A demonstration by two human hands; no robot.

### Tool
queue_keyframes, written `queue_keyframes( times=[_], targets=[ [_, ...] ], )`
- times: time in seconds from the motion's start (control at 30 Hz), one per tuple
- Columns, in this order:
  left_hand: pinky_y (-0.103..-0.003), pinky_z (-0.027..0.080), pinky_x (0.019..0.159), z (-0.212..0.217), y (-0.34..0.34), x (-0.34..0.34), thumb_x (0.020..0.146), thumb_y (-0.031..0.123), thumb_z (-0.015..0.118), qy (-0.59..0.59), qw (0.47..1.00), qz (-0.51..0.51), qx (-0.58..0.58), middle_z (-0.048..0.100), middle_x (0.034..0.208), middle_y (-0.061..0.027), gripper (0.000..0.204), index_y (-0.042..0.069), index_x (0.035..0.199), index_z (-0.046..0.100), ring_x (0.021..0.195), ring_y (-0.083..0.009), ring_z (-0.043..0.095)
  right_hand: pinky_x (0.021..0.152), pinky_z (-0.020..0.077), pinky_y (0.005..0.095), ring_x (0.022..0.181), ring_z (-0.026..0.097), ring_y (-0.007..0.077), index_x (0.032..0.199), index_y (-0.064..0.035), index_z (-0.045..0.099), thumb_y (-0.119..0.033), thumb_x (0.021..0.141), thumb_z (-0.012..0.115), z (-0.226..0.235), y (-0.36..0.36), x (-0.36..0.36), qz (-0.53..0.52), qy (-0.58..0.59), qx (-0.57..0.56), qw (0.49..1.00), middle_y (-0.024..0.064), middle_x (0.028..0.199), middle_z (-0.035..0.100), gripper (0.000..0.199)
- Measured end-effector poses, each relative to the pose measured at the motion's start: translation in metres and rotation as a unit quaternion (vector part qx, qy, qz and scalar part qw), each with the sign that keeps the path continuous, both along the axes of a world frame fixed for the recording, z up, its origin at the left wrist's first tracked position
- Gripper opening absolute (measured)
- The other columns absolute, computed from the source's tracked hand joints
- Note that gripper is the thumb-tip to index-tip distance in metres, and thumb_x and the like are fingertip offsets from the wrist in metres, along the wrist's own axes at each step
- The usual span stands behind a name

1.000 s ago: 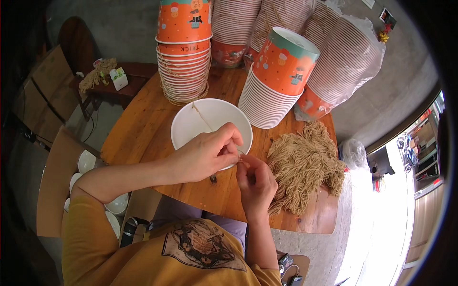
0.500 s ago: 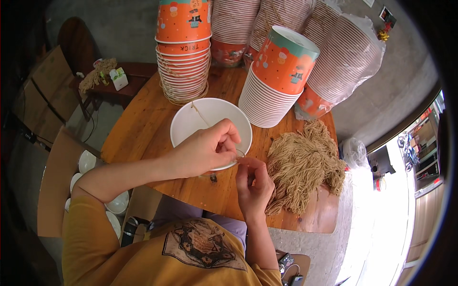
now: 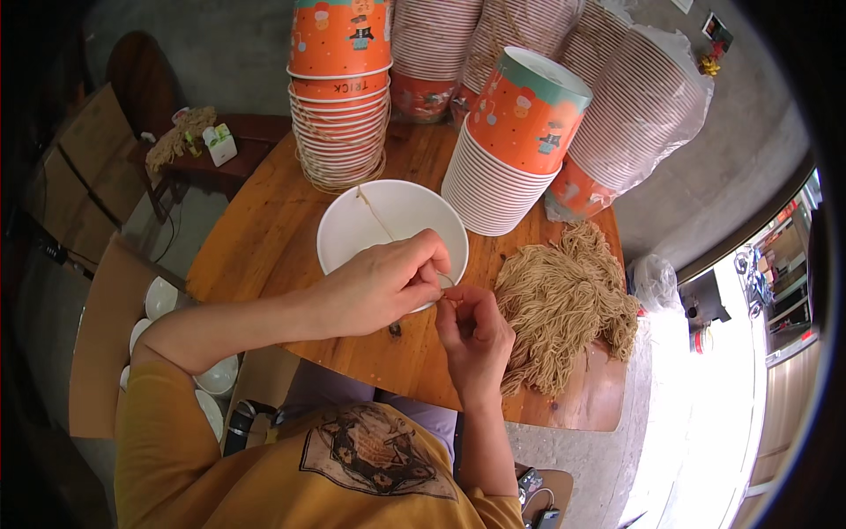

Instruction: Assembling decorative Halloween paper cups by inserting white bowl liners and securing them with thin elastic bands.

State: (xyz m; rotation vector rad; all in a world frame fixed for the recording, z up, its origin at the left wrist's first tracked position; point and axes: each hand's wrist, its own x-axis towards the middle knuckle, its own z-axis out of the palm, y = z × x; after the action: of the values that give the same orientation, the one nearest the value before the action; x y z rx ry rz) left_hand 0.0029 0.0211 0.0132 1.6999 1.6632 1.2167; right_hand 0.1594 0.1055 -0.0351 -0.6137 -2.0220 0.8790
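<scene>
A white paper bucket [image 3: 348, 234] stands on the wooden table in front of me, its mouth facing up. A thin tan string [image 3: 377, 216] runs from its far rim across the inside toward its near right rim. My left hand [image 3: 379, 284] reaches over the bucket, closed in a pinch on the string at that rim. Just to its right, my right hand [image 3: 478, 344] also pinches the string, fingertips almost touching the left ones. The string's end between the fingers is mostly hidden. Beside my right hand lies a heap of tan strings [image 3: 564, 304].
Behind the bucket rise a stack of orange buckets with strings [image 3: 342, 132] and an upside-down stack [image 3: 520, 132]. Plastic-wrapped stacks [image 3: 639, 106] line the back. At left, a cardboard box [image 3: 97, 353] holds white buckets. A bench [image 3: 256, 145] carries more string.
The bucket has shifted very slightly right. My right hand has moved a little to the right and turned slightly, while both hands keep pinching at the rim.
</scene>
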Motion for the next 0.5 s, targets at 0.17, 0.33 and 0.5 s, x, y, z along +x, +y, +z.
queue_keyframes(
  times=[0.17, 0.33, 0.5],
  targets=[
    [-0.031, 0.05, 0.068, 0.005, 0.0, 0.0, 0.09, 0.002, 0.059, -0.031, 0.999, -0.005, -0.041, 0.062, 0.083, -0.006, 0.022, 0.004, 0.106, 0.044, 0.075, -0.0152, 0.061, 0.051, 0.0438, 0.0241, 0.054, 0.051, 0.008, 0.093, -0.0052, 0.062, -0.003, 0.082, 0.072, 0.003, 0.002, 0.0, 0.012, -0.004, 0.056, 0.998, 0.0012, 0.064, 0.055, 0.015],
    [-0.032, 0.049, 0.069, -0.008, 0.003, -0.003, 0.089, 0.001, 0.059, -0.033, 0.999, -0.027, 0.017, 0.06, 0.087, -0.0072, 0.022, 0.003, 0.106, 0.045, 0.08, -0.0172, 0.061, 0.056, 0.0353, 0.0175, 0.061, 0.041, 0.0005, 0.094, -0.0041, 0.059, -0.003, 0.089, 0.067, -0.009, 0.001, -0.003, 0.109, 0.133, -0.258, 0.951, -0.0076, 0.068, 0.05, 0.009],
    [-0.032, 0.05, 0.071, -0.003, 0.003, -0.001, 0.088, 0.0, 0.059, -0.029, 0.999, -0.019, -0.029, 0.057, 0.085, -0.0066, 0.021, 0.003, 0.105, 0.047, 0.078, -0.0172, 0.059, 0.059, 0.0332, 0.0156, 0.064, 0.04, -0.0008, 0.096, -0.0046, 0.06, -0.003, 0.091, 0.064, -0.011, 0.001, -0.002, 0.135, 0.147, -0.324, 0.925, -0.0094, 0.072, 0.05, 0.007]
  ],
)
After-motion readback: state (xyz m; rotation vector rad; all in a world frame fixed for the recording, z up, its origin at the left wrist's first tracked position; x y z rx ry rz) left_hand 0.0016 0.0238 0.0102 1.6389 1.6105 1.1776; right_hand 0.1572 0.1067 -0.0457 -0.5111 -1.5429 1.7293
